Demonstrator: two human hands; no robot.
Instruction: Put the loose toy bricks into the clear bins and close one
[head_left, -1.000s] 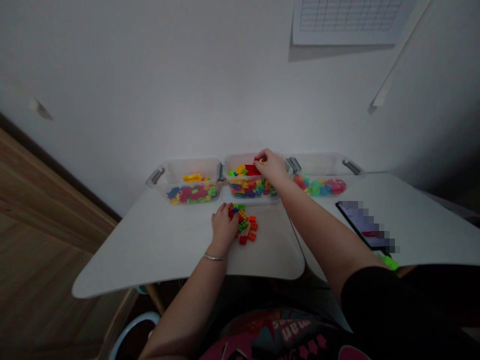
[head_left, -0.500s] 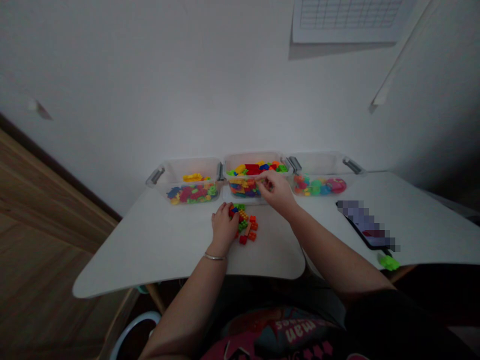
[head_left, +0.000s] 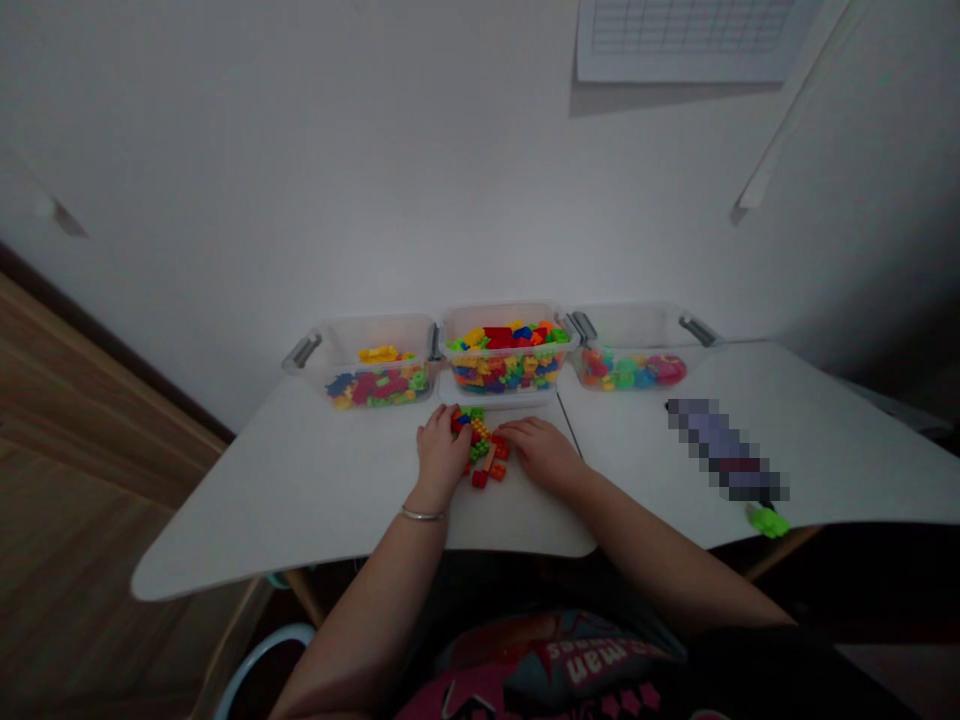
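A small pile of toy building blocks (head_left: 478, 452) in red, orange, green, yellow and blue lies on the white table (head_left: 337, 480). My left hand (head_left: 441, 452) is curled against the pile's left side, with red and blue blocks between its thumb and fingers. A bracelet (head_left: 422, 515) circles the left wrist. On the other side, my right hand (head_left: 541, 452) lies low over the table, its fingers stretched toward the orange blocks and their tips at the pile's edge. I see nothing held in it.
Behind the pile stands a clear bin of blocks (head_left: 506, 352). A second bin (head_left: 375, 385) of colourful pieces is left of it, and a third bin (head_left: 634, 370) right. A phone (head_left: 724, 455) and a green object (head_left: 769, 521) lie at the right.
My right hand has come down and back from the front of the middle bin to the right side of the pile. My left hand stays at the pile.
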